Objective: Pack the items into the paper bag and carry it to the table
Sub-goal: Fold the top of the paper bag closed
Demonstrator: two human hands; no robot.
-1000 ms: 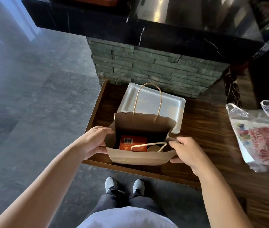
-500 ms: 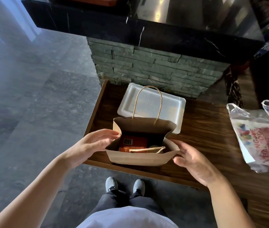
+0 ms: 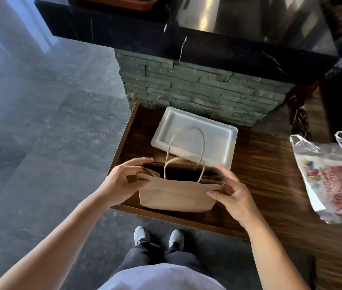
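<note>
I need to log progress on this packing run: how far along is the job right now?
Done: the paper bag stands upright on the wooden surface, both handles up; its contents are hidden. In hand: the left hand and right hand hold its top corners. Left: lifting and carrying it; the white foam tray and plastic bag sit outside.

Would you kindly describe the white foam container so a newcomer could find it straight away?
Start at the dark wooden table below the stone-clad counter. The white foam container lies flat against that stone, directly behind the brown paper bag. It is the only rigid white rectangular thing there.
</note>
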